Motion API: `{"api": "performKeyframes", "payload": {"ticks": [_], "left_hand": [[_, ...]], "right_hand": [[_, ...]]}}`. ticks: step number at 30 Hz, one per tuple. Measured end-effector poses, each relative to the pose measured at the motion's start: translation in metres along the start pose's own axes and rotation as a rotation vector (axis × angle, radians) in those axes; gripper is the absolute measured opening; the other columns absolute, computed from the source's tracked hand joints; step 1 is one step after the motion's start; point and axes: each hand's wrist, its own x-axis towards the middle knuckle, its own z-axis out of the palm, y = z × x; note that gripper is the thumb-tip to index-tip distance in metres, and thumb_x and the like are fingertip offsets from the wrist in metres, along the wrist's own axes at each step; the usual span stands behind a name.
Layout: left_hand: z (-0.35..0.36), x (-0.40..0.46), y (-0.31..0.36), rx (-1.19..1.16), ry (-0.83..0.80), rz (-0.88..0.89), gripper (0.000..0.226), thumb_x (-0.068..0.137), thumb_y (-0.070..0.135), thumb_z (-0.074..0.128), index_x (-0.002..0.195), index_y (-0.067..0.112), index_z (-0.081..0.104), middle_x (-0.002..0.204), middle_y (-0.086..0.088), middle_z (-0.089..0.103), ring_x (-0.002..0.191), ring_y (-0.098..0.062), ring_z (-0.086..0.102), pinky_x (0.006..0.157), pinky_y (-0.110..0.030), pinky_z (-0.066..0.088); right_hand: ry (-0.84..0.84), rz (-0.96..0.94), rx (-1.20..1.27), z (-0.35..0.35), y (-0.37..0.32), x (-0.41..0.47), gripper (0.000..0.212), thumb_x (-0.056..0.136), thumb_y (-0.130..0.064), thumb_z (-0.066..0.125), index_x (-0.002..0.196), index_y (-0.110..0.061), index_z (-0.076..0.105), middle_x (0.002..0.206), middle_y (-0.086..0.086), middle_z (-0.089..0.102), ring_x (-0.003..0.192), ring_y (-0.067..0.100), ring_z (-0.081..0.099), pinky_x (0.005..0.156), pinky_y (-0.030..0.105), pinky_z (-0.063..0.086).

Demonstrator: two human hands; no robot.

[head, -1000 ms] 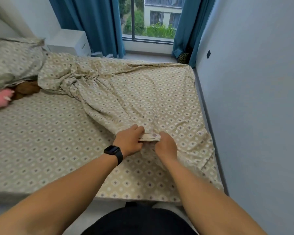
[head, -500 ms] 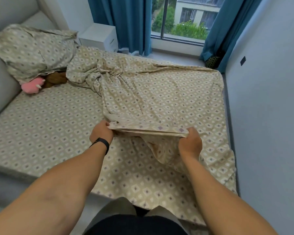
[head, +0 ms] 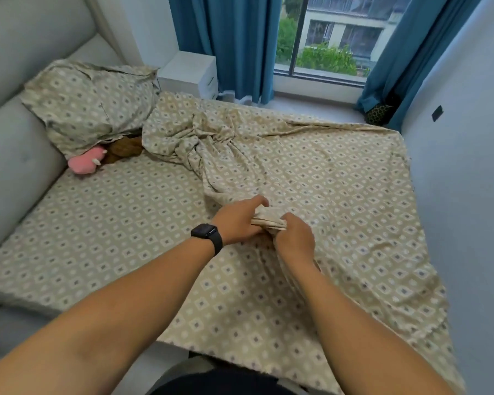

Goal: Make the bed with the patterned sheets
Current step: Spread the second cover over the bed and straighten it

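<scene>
Item: top sheet (head: 268, 166), bunched from beside the pillow (head: 92, 109) toward the foot. Left hand (head: 237, 220) and right hand (head: 294, 238) closed together on its gathered edge. Risk: uneven pull could leave it skewed or drag the fitted sheet (head: 111, 223).

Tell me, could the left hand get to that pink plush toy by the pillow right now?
Probably not at once. The left hand is gripping the bunched sheet edge, and the pink plush toy lies far off, partly under the pillow.

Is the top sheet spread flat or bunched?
Bunched: the top sheet twists into a ridge, its edge gathered between left hand and right hand.
</scene>
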Motion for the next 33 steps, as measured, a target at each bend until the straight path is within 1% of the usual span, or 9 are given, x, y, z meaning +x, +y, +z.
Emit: {"api": "performKeyframes", "payload": {"ticks": [4, 10, 14, 17, 20, 22, 25, 29, 33], "left_hand": [[-0.010, -0.008, -0.096, 0.210, -0.062, 0.101, 0.039, 0.088, 0.005, 0.058, 0.121, 0.026, 0.055, 0.108, -0.001, 0.053, 0.086, -0.030, 0.059, 0.063, -0.042, 0.048], [-0.031, 0.008, -0.125, -0.093, 0.312, -0.329, 0.018, 0.087, 0.001, 0.051, 0.086, 0.018, 0.056, 0.093, -0.001, 0.043, 0.088, -0.023, 0.041, 0.061, -0.032, 0.030], [-0.056, 0.015, -0.100, -0.560, 0.127, -0.264, 0.020, 0.089, -0.002, 0.042, 0.080, 0.016, 0.041, 0.074, -0.003, 0.039, 0.068, -0.025, 0.038, 0.059, -0.038, 0.036], [-0.067, 0.003, -0.071, -0.556, 0.062, -0.134, 0.008, 0.089, 0.007, 0.043, 0.089, 0.013, 0.049, 0.076, -0.002, 0.047, 0.071, -0.023, 0.041, 0.059, -0.035, 0.031], [-0.084, -0.008, -0.048, -0.454, 0.032, 0.025, 0.004, 0.083, 0.020, 0.051, 0.086, 0.022, 0.051, 0.074, 0.000, 0.058, 0.067, -0.019, 0.049, 0.058, -0.036, 0.037], [-0.091, -0.019, -0.053, -0.187, -0.025, 0.088, 0.014, 0.083, 0.030, 0.060, 0.091, 0.028, 0.049, 0.073, 0.001, 0.060, 0.066, -0.021, 0.055, 0.056, -0.037, 0.041], [-0.093, -0.034, -0.080, 0.218, -0.064, 0.012, 0.011, 0.086, 0.016, 0.058, 0.089, 0.023, 0.050, 0.082, -0.003, 0.060, 0.074, -0.029, 0.058, 0.056, -0.038, 0.044], [-0.078, -0.042, -0.114, 0.056, 0.208, -0.359, 0.031, 0.086, 0.002, 0.047, 0.068, 0.027, 0.048, 0.087, -0.005, 0.056, 0.072, -0.026, 0.052, 0.053, -0.032, 0.038], [-0.072, -0.050, -0.116, -0.348, 0.282, -0.440, 0.026, 0.093, -0.005, 0.040, 0.093, 0.015, 0.058, 0.091, -0.005, 0.056, 0.079, -0.023, 0.050, 0.062, -0.034, 0.038]], "right_hand": [[0.268, 0.058, 0.089, -0.004, -0.031, 0.009, 0.030, 0.082, 0.000, 0.048, 0.097, -0.018, 0.066, 0.091, 0.000, 0.066, 0.083, 0.025, 0.060, 0.067, 0.033, 0.041], [0.456, 0.153, 0.054, -0.018, -0.053, 0.005, 0.029, 0.082, 0.003, 0.046, 0.093, -0.018, 0.063, 0.085, -0.001, 0.062, 0.076, 0.022, 0.053, 0.064, 0.033, 0.039], [0.275, 0.284, -0.149, -0.021, -0.054, 0.013, 0.031, 0.084, -0.014, 0.053, 0.113, -0.020, 0.061, 0.116, 0.008, 0.062, 0.100, 0.032, 0.058, 0.088, 0.043, 0.046], [0.004, 0.127, -0.313, 0.003, -0.080, 0.004, 0.065, 0.084, -0.035, 0.065, 0.143, -0.034, 0.041, 0.143, 0.002, 0.035, 0.131, 0.032, 0.036, 0.107, 0.050, 0.030], [0.061, -0.059, -0.209, 0.031, -0.103, -0.002, 0.022, 0.086, -0.021, 0.054, 0.106, -0.026, 0.059, 0.116, 0.000, 0.055, 0.111, 0.029, 0.051, 0.092, 0.044, 0.038], [0.141, 0.005, -0.019, 0.033, -0.106, -0.001, 0.014, 0.085, -0.007, 0.046, 0.079, -0.020, 0.051, 0.088, 0.001, 0.058, 0.085, 0.030, 0.057, 0.069, 0.038, 0.039], [0.214, -0.117, -0.006, 0.024, -0.115, -0.004, 0.015, 0.085, -0.003, 0.048, 0.085, -0.017, 0.054, 0.086, 0.000, 0.056, 0.077, 0.024, 0.054, 0.063, 0.034, 0.035], [0.297, -0.189, 0.146, 0.018, -0.127, -0.009, 0.024, 0.074, 0.008, 0.045, 0.076, -0.016, 0.047, 0.073, -0.003, 0.049, 0.067, 0.022, 0.044, 0.054, 0.034, 0.028], [0.328, -0.102, 0.212, 0.014, -0.107, -0.008, 0.030, 0.072, 0.007, 0.045, 0.070, -0.022, 0.038, 0.067, -0.005, 0.042, 0.064, 0.023, 0.043, 0.050, 0.032, 0.022]]}}
